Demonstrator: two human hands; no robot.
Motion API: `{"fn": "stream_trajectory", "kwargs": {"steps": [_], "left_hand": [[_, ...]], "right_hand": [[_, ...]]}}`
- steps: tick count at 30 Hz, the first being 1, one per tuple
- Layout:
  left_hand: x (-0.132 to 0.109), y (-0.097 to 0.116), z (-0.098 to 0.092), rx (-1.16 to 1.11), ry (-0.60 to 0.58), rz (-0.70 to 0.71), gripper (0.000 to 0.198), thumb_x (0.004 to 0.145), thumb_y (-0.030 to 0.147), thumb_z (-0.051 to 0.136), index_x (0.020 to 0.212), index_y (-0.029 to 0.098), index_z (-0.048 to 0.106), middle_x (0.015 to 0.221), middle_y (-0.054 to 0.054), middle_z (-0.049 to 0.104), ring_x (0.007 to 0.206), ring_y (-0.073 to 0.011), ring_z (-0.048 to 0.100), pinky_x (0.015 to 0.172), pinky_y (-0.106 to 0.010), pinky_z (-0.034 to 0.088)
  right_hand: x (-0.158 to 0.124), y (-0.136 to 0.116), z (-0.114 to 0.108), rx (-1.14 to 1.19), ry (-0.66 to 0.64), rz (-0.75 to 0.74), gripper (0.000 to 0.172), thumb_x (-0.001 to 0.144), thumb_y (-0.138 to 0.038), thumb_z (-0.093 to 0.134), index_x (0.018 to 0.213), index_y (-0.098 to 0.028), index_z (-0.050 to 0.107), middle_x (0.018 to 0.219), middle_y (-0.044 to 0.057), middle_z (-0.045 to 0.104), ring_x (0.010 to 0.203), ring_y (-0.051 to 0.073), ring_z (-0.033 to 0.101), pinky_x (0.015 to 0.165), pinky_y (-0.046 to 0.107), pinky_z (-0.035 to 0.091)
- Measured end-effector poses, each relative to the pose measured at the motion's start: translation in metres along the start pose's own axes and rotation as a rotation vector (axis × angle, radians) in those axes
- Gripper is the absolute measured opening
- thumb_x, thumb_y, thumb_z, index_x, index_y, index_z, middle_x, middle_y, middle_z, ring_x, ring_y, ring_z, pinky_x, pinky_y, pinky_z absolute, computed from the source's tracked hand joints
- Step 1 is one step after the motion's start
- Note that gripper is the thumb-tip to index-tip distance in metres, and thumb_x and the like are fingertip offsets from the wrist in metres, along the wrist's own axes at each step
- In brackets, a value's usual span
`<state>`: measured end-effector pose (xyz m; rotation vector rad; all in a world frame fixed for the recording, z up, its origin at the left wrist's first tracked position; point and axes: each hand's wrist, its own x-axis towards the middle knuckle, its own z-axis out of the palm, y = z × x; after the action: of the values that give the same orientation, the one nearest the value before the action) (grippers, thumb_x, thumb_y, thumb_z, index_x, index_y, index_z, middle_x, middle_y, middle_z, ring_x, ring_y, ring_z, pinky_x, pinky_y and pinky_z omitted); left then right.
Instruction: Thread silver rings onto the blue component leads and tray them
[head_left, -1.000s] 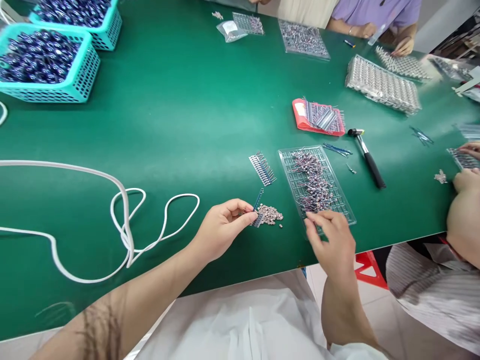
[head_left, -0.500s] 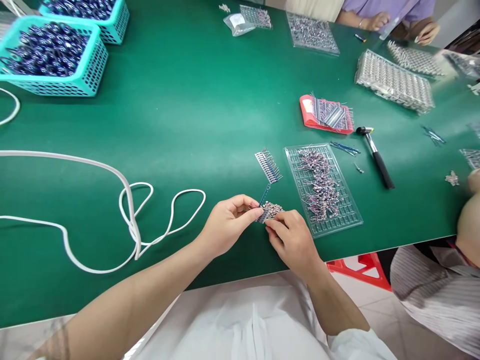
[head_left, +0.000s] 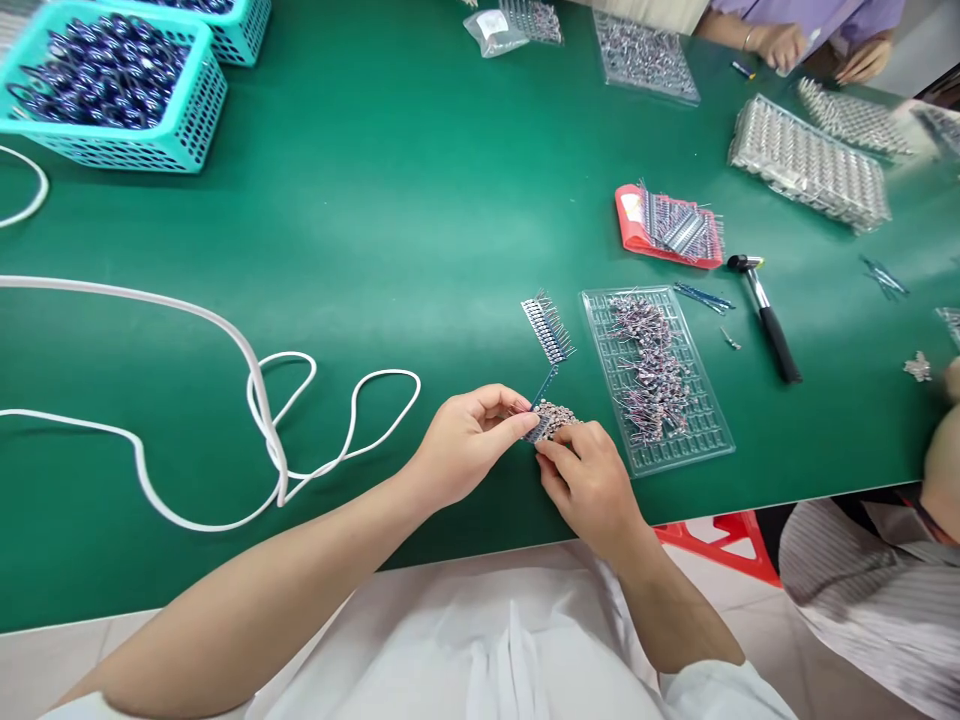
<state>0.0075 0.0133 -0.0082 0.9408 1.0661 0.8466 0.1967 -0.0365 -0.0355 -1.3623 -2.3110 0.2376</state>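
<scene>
The left hand (head_left: 480,440) pinches a thin blue strip (head_left: 545,387) between thumb and fingers, close to the near edge of the worktop (head_left: 375,270). The strip slants away from the near edge, its far end close by a comb-like row of pins (head_left: 549,328); whether they touch is unclear. The right hand (head_left: 589,480) is bent inward, its fingertips right by the strip's lower end and next to a pile of small beads (head_left: 559,415); I cannot tell whether it grips anything. To the right, a clear tray (head_left: 716,440) holds a heap of wired parts (head_left: 651,370), its near end toward the worktop's near edge. Beyond its far edge lie a red packet (head_left: 631,232) and loose strips (head_left: 703,298), with a hammer (head_left: 776,335) to the right. White cord (head_left: 274,437) loops over the worktop's left side, nearer its near edge than the blue baskets (head_left: 172,150).
</scene>
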Motion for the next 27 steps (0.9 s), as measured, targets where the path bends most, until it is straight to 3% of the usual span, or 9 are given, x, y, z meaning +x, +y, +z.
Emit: {"fn": "stream_trajectory", "kwargs": {"steps": [8, 15, 18, 23, 27], "left_hand": [[0.000, 0.000, 0.001, 0.008, 0.003, -0.003, 0.016, 0.078, 0.029, 0.076, 0.082, 0.016, 0.068, 0.081, -0.002, 0.070, 0.077, -0.0162, 0.066, 0.077, -0.029, 0.053], [0.000, -0.001, 0.000, 0.019, -0.003, 0.009, 0.015, 0.078, 0.029, 0.075, 0.082, 0.016, 0.068, 0.081, -0.002, 0.070, 0.076, -0.0160, 0.065, 0.076, -0.029, 0.054], [0.000, 0.001, -0.002, 0.046, -0.029, 0.008, 0.014, 0.080, 0.029, 0.073, 0.082, 0.016, 0.067, 0.082, -0.002, 0.070, 0.076, -0.0161, 0.065, 0.077, -0.030, 0.054], [-0.004, 0.005, -0.002, 0.112, -0.165, 0.013, 0.013, 0.083, 0.029, 0.069, 0.082, 0.017, 0.065, 0.095, -0.008, 0.075, 0.086, -0.0207, 0.070, 0.085, -0.036, 0.055], [-0.011, 0.005, 0.002, 0.187, -0.223, 0.055, 0.009, 0.084, 0.026, 0.069, 0.083, 0.017, 0.068, 0.100, -0.010, 0.077, 0.101, -0.0246, 0.070, 0.090, -0.036, 0.054]], "right_hand": [[-0.004, -0.004, -0.003, 0.088, -0.035, 0.075, 0.016, 0.094, -0.011, 0.055, 0.102, -0.018, 0.067, 0.088, 0.008, 0.062, 0.083, 0.022, 0.055, 0.072, 0.037, 0.050], [0.006, 0.001, -0.001, 0.034, -0.085, 0.011, 0.014, 0.094, -0.011, 0.053, 0.093, -0.018, 0.066, 0.086, 0.008, 0.062, 0.079, 0.021, 0.052, 0.069, 0.036, 0.047], [0.007, 0.005, 0.000, 0.074, -0.033, 0.024, 0.013, 0.092, -0.010, 0.055, 0.092, -0.019, 0.064, 0.085, 0.007, 0.062, 0.079, 0.021, 0.053, 0.071, 0.036, 0.047], [0.001, 0.008, -0.007, 0.176, 0.164, 0.099, 0.015, 0.091, -0.011, 0.059, 0.099, -0.023, 0.062, 0.092, 0.005, 0.062, 0.086, 0.021, 0.058, 0.077, 0.037, 0.050], [0.000, 0.005, -0.016, 0.148, 0.231, 0.039, 0.020, 0.089, -0.010, 0.060, 0.103, -0.024, 0.062, 0.092, 0.005, 0.063, 0.084, 0.020, 0.058, 0.076, 0.037, 0.050]]}}
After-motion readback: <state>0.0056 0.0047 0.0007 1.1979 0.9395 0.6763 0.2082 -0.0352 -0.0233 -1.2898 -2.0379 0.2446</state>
